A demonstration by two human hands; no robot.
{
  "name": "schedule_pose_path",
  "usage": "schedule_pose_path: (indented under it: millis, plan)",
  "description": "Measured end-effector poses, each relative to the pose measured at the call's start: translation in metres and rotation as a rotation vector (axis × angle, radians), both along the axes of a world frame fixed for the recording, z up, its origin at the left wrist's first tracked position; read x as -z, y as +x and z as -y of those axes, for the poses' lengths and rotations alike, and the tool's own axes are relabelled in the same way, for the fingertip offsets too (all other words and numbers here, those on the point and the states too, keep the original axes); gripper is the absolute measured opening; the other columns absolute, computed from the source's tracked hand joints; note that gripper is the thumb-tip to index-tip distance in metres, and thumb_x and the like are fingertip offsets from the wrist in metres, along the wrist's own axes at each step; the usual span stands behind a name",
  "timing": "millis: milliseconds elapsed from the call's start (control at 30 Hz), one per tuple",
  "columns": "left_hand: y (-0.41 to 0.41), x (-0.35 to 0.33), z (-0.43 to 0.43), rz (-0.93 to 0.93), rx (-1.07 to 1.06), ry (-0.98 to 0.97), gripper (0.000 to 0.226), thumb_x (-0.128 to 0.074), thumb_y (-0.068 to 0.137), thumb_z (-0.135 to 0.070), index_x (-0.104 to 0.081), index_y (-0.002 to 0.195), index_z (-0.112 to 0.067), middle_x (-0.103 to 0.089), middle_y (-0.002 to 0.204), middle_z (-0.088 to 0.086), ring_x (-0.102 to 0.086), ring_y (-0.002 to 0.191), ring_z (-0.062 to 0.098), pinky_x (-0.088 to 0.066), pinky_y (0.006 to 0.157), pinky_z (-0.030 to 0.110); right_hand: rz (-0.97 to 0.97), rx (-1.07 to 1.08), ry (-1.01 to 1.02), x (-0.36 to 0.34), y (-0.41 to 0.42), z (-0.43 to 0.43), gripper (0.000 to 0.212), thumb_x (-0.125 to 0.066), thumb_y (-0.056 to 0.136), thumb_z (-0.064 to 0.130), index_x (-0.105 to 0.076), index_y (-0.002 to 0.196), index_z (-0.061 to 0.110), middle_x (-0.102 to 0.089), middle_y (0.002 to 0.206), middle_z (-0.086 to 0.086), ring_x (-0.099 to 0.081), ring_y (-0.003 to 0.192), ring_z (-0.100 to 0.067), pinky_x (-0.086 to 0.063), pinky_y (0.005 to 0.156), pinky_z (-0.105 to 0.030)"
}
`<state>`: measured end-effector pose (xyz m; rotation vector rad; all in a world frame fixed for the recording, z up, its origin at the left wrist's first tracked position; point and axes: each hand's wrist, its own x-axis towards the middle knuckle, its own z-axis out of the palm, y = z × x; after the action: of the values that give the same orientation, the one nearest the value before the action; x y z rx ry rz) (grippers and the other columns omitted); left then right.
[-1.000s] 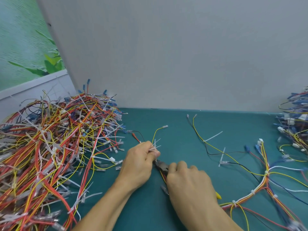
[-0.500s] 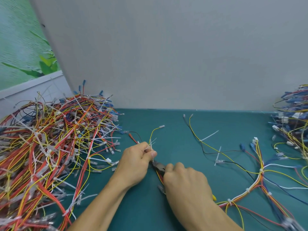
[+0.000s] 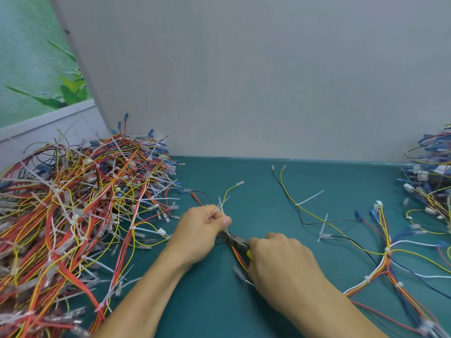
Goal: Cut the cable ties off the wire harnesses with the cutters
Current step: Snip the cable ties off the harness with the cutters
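My left hand pinches a thin bundle of wires with white cable ties sticking up between its fingers, at the centre of the green mat. My right hand grips the cutters, whose dark jaws point at the wires just below my left thumb; a bit of yellow handle shows. The harness being worked runs from under my right hand off to the right, with several white ties still on it.
A big heap of red, yellow and white harnesses fills the left of the green mat. A smaller pile with blue connectors sits at the far right. A grey wall panel stands behind.
Both hands stay close together at the same spot on the bundle; the cutter jaws remain at the wires below my left thumb. Only the view shifts slightly.
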<state>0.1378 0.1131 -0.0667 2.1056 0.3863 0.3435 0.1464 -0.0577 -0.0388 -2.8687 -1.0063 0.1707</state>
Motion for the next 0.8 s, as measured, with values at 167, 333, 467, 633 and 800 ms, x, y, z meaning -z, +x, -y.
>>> schedule_pose_path:
  millis: [167,333,467,633,800]
  plan:
    - [0.000,0.001,-0.001,-0.003,0.002,-0.017,0.029,-0.067,0.086,-0.023,-0.057,0.060,-0.016,-0.046,0.048,-0.011,-0.039,0.053,0.011,-0.032,0.060,0.030,0.048,-0.033,-0.029,0.001,0.000,-0.001,0.028,-0.039,0.097,0.041,-0.032,0.083,0.018,-0.021,0.070,0.000,-0.034,0.073,-0.030,-0.015,0.046,-0.029]
    - [0.001,0.002,-0.002,-0.013,0.013,-0.018,0.029,-0.067,0.086,-0.024,-0.056,0.059,-0.017,-0.046,0.046,-0.013,-0.038,0.050,0.007,-0.032,0.058,0.028,0.043,-0.051,-0.070,0.000,0.000,-0.002,0.021,-0.037,0.097,0.041,-0.039,0.095,0.020,-0.021,0.070,0.000,-0.034,0.074,-0.030,-0.014,0.046,-0.029]
    - [0.001,0.002,-0.002,-0.006,0.008,-0.023,0.031,-0.068,0.086,-0.023,-0.055,0.058,-0.018,-0.045,0.048,-0.011,-0.037,0.052,0.010,-0.031,0.059,0.029,-0.002,-0.027,-0.063,-0.003,-0.001,0.001,0.040,-0.038,0.096,0.047,-0.025,0.072,0.018,-0.024,0.071,0.000,-0.036,0.073,-0.030,-0.015,0.047,-0.026]
    - [0.001,0.002,-0.002,-0.007,0.008,-0.027,0.032,-0.068,0.086,-0.024,-0.054,0.058,-0.018,-0.043,0.050,-0.011,-0.036,0.052,0.011,-0.030,0.058,0.029,-0.057,-0.001,-0.043,-0.009,-0.001,0.002,0.039,-0.040,0.095,0.037,-0.022,0.065,0.019,-0.027,0.072,-0.001,-0.039,0.075,-0.031,-0.020,0.047,-0.026]
    - [0.001,0.002,-0.003,-0.006,0.004,-0.022,0.031,-0.068,0.085,-0.025,-0.054,0.058,-0.017,-0.044,0.053,-0.009,-0.037,0.054,0.012,-0.030,0.059,0.030,-0.086,0.017,-0.049,-0.013,-0.004,0.003,0.040,-0.039,0.093,0.043,-0.022,0.065,0.019,-0.028,0.073,-0.001,-0.039,0.077,-0.031,-0.027,0.053,-0.031]
